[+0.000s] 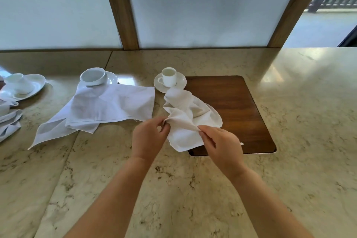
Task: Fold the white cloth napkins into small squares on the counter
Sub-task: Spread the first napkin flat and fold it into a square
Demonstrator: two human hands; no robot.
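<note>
A crumpled white napkin [185, 114] lies partly on the marble counter [193, 189] and partly on a dark wooden inset panel [231, 102]. My left hand [148, 137] pinches its near left edge. My right hand [218, 143] pinches the edge a little to the right, with the cloth bunched between the two. A second white napkin [108, 108] lies loosely spread and unfolded to the left. More white cloth [8, 123] sits at the far left edge.
A small white cup on a saucer [170, 79] stands just behind the held napkin. A tipped white cup on a saucer [94, 76] rests on the spread napkin's far corner. More cups and plates [21, 86] are at far left. Wood-framed frosted panes back the counter.
</note>
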